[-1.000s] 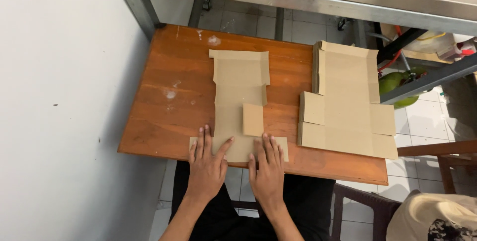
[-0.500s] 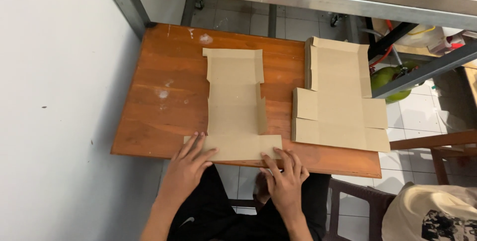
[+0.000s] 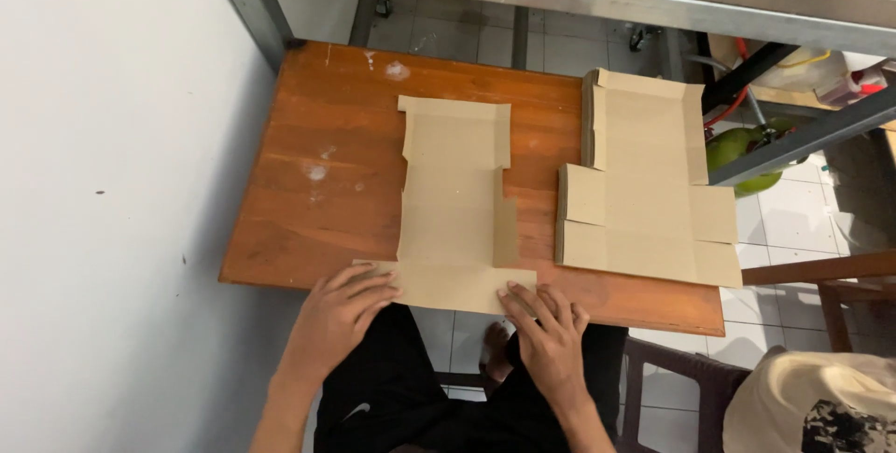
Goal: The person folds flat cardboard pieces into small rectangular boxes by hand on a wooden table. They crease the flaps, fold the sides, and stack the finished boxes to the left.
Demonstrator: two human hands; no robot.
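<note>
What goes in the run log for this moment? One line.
left hand: on flat cardboard blank | right hand: on blank | stack of blanks: beside, apart

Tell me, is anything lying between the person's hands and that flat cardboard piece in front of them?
Nothing visible does. The left hand and right hand both rest their fingertips directly on the near edge of the flat cardboard cutout. The stack of cutouts lies apart, to the right.

Flat cardboard box blank (image 3: 455, 215) on the table (image 3: 308, 201)

Plain brown and unfolded, it lies lengthwise toward the person — creased panels, one narrow right side flap partly folded up, its near end overhanging the table's front edge under both hands' fingertips.
</note>
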